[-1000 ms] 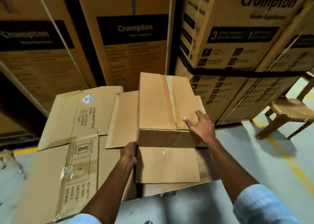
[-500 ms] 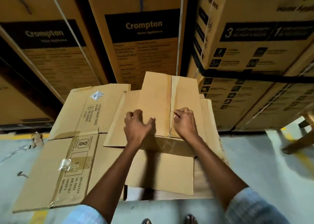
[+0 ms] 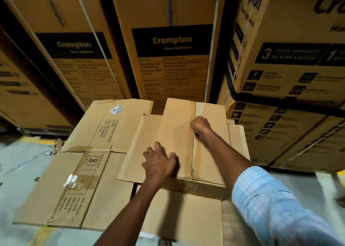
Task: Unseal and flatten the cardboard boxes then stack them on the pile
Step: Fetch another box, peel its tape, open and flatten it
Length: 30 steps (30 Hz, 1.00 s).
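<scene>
Dim warm light, wide-angle bending at edges, perhaps slight motion blur

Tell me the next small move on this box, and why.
Probably break the taped seam open with the right hand. That hand is curled on the seam of the box, which is shut, while the left hand presses its top. The box lies on the pile, not yet flattened.
</scene>
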Each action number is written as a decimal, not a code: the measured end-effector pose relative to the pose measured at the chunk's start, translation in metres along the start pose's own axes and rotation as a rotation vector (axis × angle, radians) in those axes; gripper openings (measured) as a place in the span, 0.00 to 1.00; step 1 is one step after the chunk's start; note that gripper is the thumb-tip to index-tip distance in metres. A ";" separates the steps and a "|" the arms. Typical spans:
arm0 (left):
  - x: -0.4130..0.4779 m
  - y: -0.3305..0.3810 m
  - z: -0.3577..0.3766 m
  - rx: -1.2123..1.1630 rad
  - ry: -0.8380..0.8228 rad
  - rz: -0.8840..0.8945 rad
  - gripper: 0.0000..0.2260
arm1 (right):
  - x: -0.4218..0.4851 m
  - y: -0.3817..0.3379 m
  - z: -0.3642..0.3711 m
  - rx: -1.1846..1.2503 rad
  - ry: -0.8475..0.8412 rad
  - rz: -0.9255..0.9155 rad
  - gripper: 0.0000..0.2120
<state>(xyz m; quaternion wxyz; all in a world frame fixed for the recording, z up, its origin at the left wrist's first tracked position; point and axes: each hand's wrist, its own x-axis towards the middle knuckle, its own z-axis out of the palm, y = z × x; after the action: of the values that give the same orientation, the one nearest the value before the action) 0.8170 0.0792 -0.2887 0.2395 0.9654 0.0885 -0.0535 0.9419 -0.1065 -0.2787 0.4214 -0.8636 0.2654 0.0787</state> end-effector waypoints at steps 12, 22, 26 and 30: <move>0.011 -0.014 0.031 -0.028 0.097 0.011 0.35 | 0.135 0.000 0.045 0.376 -0.104 0.225 0.16; 0.014 -0.011 0.024 0.127 -0.028 0.199 0.36 | 0.039 -0.048 0.023 -0.086 0.180 0.236 0.23; 0.012 -0.017 0.020 0.090 -0.032 0.254 0.40 | 0.031 -0.051 0.023 -0.204 0.184 0.256 0.26; 0.014 -0.020 0.020 0.064 -0.048 0.274 0.42 | 0.031 -0.053 0.029 -0.240 0.135 0.281 0.30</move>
<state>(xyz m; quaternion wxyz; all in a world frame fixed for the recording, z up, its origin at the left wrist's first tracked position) 0.8258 0.0893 -0.3173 0.2156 0.9740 -0.0517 -0.0461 0.9983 -0.0695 -0.2715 0.2816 -0.8654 0.3996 0.1097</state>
